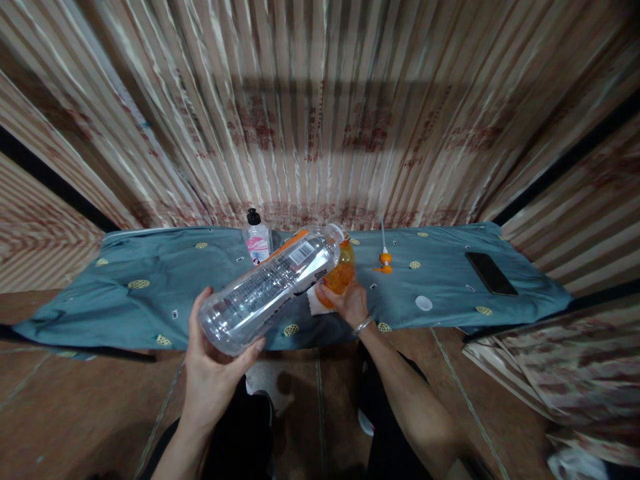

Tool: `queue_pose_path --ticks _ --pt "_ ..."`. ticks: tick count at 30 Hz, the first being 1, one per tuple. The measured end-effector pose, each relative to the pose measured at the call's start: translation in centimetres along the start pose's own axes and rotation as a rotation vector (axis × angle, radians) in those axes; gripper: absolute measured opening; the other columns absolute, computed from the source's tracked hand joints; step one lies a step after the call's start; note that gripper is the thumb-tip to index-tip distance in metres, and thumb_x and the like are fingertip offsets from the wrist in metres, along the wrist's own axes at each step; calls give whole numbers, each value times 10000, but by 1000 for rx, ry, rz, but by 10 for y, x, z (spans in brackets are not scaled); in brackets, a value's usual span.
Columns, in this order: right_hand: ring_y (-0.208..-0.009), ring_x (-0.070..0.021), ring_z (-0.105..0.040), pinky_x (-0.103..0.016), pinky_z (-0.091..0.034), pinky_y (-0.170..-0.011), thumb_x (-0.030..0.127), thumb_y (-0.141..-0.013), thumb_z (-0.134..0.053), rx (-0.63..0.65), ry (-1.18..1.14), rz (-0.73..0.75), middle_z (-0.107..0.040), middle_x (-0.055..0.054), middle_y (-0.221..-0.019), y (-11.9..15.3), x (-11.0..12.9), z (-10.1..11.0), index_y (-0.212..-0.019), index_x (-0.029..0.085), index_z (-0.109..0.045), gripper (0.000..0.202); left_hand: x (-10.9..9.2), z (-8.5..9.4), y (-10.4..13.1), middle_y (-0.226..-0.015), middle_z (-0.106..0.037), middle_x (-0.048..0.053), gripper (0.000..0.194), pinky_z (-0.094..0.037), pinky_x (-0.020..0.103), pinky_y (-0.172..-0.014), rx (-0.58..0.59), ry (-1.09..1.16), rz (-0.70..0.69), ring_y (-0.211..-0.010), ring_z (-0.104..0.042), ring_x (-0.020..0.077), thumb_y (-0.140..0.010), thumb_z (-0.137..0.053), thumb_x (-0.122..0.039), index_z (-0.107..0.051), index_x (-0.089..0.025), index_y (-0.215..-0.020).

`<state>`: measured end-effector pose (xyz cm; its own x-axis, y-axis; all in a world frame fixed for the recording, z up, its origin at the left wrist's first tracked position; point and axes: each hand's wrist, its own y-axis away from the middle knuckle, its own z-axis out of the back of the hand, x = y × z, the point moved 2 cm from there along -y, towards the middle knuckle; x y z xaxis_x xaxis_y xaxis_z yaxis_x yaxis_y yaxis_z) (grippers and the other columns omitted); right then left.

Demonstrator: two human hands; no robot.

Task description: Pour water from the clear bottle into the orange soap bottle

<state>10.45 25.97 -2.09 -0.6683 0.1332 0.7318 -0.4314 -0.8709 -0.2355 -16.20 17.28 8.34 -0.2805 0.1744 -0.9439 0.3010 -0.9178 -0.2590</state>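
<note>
My left hand (215, 373) grips the base of a large clear plastic bottle (260, 293), which tilts with its neck up and to the right. The bottle's mouth is over the top of an orange bottle (340, 275). Fingers of my right hand (350, 300) are wrapped round the orange bottle's lower part, above a white cloth or tissue (320, 301). Whether liquid runs between the bottles cannot be made out. Behind the clear bottle a small bottle with a black cap (259, 240) stands upright. An orange pump head with its tube (385, 260) lies to the right.
A green-blue cloth with yellow prints (190, 267) covers the narrow table. On its right side lie a white round cap (424, 303) and a black phone (491, 273). Striped curtains (320, 120) hang behind and at both sides, with dark frame bars at the sides.
</note>
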Motion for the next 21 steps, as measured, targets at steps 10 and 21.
queue_pose_path --ticks 10,21 --pt "-1051 -356 -828 -443 -676 -888 474 -755 -881 23 -2 -4 -847 -131 -1145 0 3 3 -1393 189 -585 759 -6 -2 2 -1372 -698 142 1101 -609 416 -1043 -11 29 14 -1186 -736 305 -605 -967 -394 -508 -185 -1585" --pt "-1065 -356 -827 -446 -678 -902 478 -749 -879 13 -10 -9 -846 -141 -1156 0 3 2 -1382 170 -590 761 2 1 -3 -1348 -690 148 1093 -626 445 -1018 11 -8 -25 -1161 -743 320 -580 -983 -419 -521 -188 -1543"
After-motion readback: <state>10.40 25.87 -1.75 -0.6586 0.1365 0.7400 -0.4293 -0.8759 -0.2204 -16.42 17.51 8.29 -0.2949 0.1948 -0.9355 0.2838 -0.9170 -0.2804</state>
